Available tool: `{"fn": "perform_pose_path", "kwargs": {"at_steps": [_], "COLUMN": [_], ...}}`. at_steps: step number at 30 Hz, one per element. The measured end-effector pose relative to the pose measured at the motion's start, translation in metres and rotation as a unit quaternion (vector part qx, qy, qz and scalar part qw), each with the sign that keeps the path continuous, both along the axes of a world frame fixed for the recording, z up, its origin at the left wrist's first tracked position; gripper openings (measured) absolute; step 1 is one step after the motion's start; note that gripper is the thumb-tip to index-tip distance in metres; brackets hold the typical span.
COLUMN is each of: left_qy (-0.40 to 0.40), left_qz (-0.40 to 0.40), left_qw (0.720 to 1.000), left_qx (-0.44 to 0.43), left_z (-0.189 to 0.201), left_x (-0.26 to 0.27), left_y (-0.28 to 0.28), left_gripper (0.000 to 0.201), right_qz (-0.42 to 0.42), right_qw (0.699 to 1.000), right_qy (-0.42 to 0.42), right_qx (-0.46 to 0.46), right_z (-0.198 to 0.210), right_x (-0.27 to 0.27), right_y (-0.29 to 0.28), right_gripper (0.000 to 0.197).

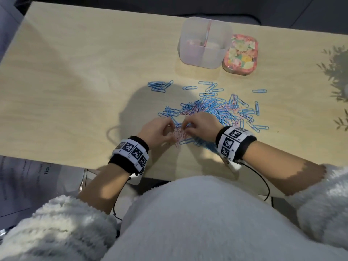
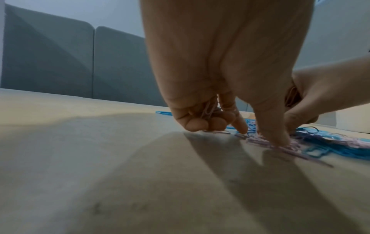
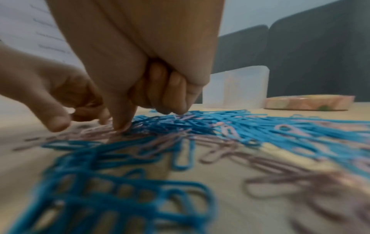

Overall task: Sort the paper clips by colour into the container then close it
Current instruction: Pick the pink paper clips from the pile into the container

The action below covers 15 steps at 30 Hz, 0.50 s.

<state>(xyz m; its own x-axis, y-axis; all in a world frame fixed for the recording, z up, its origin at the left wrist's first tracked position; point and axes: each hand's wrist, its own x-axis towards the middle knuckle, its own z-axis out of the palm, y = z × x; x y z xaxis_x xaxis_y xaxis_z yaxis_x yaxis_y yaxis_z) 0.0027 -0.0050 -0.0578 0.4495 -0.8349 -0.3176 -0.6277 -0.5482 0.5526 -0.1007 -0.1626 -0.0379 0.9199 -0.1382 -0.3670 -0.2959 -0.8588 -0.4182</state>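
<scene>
A mixed pile of blue and pink paper clips (image 1: pixel 216 110) (image 3: pixel 220 126) lies right of centre on the wooden table (image 1: pixel 75 91). Both hands work at its near edge over a patch of pink clips (image 1: pixel 179 137) (image 2: pixel 266 142). My left hand (image 1: pixel 170 129) (image 2: pixel 260 136) keeps several pink clips in its curled fingers while index and thumb touch more on the table. My right hand (image 1: pixel 186 127) (image 3: pixel 148 118) also has its fingers curled round pink clips, thumb pressed down on the patch. The translucent divided container (image 1: pixel 199 57) (image 3: pixel 236 88) stands open at the back with pink clips inside.
The floral lid (image 1: pixel 240 54) (image 3: pixel 308 102) lies flat just right of the container. A small group of blue clips (image 1: pixel 158 86) sits apart, left of the pile. Printed sheets (image 1: pixel 24 181) lie off the table's near left edge. Grey padded panels (image 2: pixel 60 63) stand behind the table.
</scene>
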Motion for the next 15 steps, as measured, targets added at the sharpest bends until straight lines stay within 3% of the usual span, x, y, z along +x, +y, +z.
{"fn": "perform_pose_path", "kwargs": {"at_steps": [5,11,15], "left_qy": [-0.001,-0.021,-0.022], "left_qz": [0.018,-0.03,-0.036], "left_qw": [1.0,0.999,0.999], "left_qx": [0.008,-0.008,0.014], "left_z": [0.0,0.005,0.005], "left_x": [0.004,-0.001,0.0], "left_y": [0.01,0.01,0.012], "left_gripper": [0.026,0.033,0.024], "right_qz": [-0.115,0.024,0.008], "right_qw": [0.992,0.999,0.998], "right_qy": [-0.041,-0.045,-0.037], "right_qx": [0.022,-0.014,-0.049], "right_z": [-0.003,0.002,0.0], "right_x": [-0.012,0.009,0.018], "right_y": [-0.025,0.006,-0.005], "right_gripper": [0.017,0.024,0.027]}}
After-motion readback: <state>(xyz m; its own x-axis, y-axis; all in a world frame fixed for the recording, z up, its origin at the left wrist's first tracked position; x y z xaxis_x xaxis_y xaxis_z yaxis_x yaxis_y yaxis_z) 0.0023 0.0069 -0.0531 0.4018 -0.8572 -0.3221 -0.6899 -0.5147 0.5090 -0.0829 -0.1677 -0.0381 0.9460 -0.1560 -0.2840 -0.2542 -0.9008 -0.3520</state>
